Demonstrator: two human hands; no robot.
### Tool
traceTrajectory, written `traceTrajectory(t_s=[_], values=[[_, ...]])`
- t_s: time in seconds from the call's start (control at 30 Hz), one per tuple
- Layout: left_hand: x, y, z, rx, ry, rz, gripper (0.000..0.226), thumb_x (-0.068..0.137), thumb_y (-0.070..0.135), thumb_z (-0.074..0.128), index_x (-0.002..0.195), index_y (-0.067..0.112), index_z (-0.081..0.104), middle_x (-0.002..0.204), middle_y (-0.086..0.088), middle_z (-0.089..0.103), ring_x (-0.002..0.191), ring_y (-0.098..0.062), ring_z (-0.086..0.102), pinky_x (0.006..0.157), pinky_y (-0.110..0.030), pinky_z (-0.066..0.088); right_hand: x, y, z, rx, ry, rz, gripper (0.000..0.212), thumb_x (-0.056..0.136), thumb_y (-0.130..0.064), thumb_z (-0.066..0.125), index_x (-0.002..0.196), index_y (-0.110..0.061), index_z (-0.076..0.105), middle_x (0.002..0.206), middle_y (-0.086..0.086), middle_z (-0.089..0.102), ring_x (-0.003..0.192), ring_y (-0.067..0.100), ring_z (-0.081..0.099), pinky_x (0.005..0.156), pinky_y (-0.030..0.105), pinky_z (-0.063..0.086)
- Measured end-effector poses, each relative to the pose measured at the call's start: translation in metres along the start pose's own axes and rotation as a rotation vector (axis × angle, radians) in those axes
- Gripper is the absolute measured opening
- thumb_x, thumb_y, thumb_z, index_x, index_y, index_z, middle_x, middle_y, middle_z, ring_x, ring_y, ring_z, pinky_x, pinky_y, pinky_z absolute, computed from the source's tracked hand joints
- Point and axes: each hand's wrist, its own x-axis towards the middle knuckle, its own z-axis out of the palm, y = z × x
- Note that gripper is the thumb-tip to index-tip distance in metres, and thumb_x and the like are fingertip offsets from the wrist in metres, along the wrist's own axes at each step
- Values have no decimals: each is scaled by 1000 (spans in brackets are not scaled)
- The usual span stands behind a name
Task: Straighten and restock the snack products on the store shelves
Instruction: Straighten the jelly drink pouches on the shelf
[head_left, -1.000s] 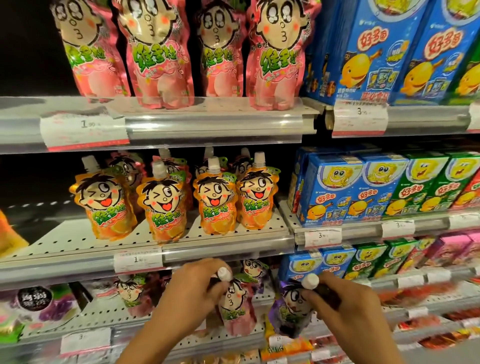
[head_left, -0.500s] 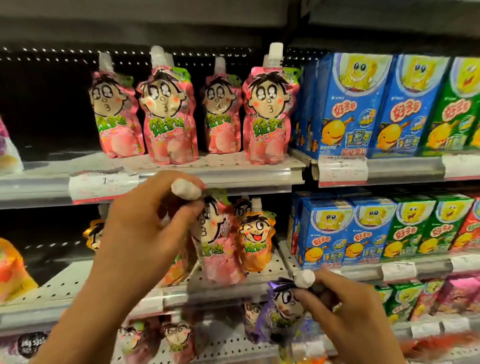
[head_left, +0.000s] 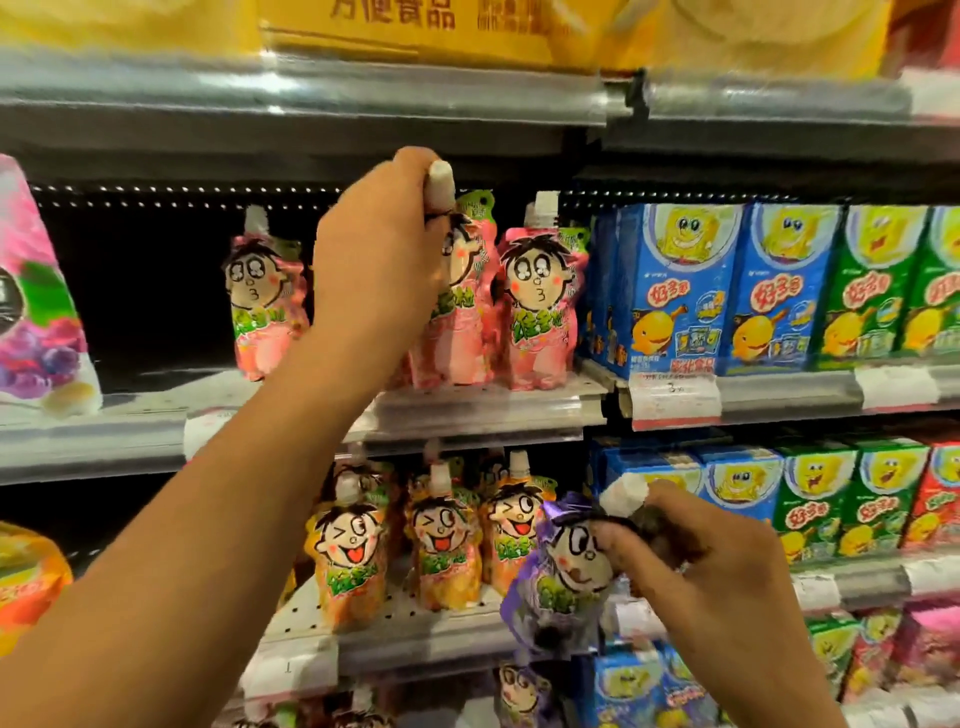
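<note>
Left hand (head_left: 376, 249): raised to the upper shelf (head_left: 483, 405), fingers curled around the neck of a pink pouch (head_left: 454, 322) just below its white cap. The pouch stands upright on that shelf, touching a second pink pouch (head_left: 540, 306) to its right; a third pink pouch (head_left: 262, 301) stands apart to the left.

Right hand (head_left: 696, 571): low, in front of the middle shelf (head_left: 415, 629), fingers and thumb closed around the top of a purple pouch (head_left: 563, 577), which hangs tilted before the row of orange pouches (head_left: 395, 545).

Blue and green boxes (head_left: 779, 291) fill the shelves to the right.

Change from half a second earlier: the left hand has lifted the pink pouch from the level of the orange row up onto the upper shelf, into the gap among the pink pouches. The right hand keeps the same grip on the purple pouch at about the same height against the shelves. The view has tilted upward, exposing a yellow sign (head_left: 415, 26) above.
</note>
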Motion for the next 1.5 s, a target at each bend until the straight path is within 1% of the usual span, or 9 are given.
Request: traceTrajectory(t_s=[0.1, 0.4, 0.57, 0.63, 0.77, 0.93, 1.1, 1.23, 1.5], values=[[8, 2, 8, 27, 37, 35, 30, 93, 12, 59, 123, 11, 59, 110, -8, 67, 101, -31, 60, 78, -45, 45, -7, 1, 4, 68, -25, 44, 43, 74, -85, 54, 101, -53, 65, 57, -8, 65, 50, 11, 61, 51, 28, 49], [-2, -10, 32, 168, -73, 24, 31, 96, 13, 60, 127, 10, 55, 107, -13, 67, 96, -36, 61, 69, -37, 29, -10, 6, 3, 78, -54, 115, 60, 65, -98, 43, 107, -59, 61, 54, -12, 64, 48, 9, 62, 53, 28, 51], [4, -10, 29, 222, -105, 26, 51, 99, 15, 59, 147, 10, 43, 109, -14, 69, 96, -38, 63, 67, -40, 33, -11, 11, 7, 52, -66, 149, 49, 60, -101, 43, 98, -74, 58, 58, -12, 66, 50, 8, 61, 50, 23, 50], [3, -9, 29, 254, -84, 48, 58, 99, 14, 59, 152, 10, 38, 110, -14, 69, 96, -38, 64, 67, -40, 36, -10, 7, 10, 39, -83, 129, 40, 67, -95, 48, 98, -72, 59, 57, -11, 65, 50, 9, 60, 48, 19, 47], [-4, -5, 21, 248, -113, 74, 70, 98, 24, 60, 158, 13, 26, 121, -11, 62, 103, -31, 59, 69, -36, 32, -10, 4, 18, -18, -142, 60, 27, 75, -52, 70, 100, -59, 63, 51, -7, 60, 49, 14, 56, 47, 15, 39], [-34, -18, -3, 69, 16, 126, 53, 94, 23, 61, 145, 13, 50, 126, -8, 58, 95, -21, 59, 70, -31, 43, -11, 12, 28, 15, -170, 35, 13, 76, -54, 66, 84, -45, 70, 50, -6, 54, 44, 6, 44, 45, 14, 31], [-120, -33, -37, -76, 63, 113, 23, 93, 11, 63, 114, 6, 70, 106, -9, 64, 90, -19, 56, 80, -25, 40, -21, 24, 41, 0, -185, 35, 15, 79, -55, 67, 81, -40, 68, 49, -9, 53, 44, 9, 45, 45, 23, 33], [-233, -36, -40, -76, -32, -12, 18, 88, 9, 66, 103, 5, 73, 103, -6, 65, 98, -24, 57, 89, -29, 43, -36, 35, 56, -41, -225, 48, 20, 82, -42, 75, 73, -49, 58, 51, -10, 52, 46, 8, 44, 45, 16, 27], [-389, -73, -21, 93, -388, -284, 45, 85, 28, 54, 123, 9, 68, 133, -12, 58, 122, -40, 52, 105, -50, 37, -84, 68, 108, -157, -352, 114, 11, 84, -38, 79, 83, -36, 68, 55, -27, 49, 58, -1, 55, 51, 14, 36]])
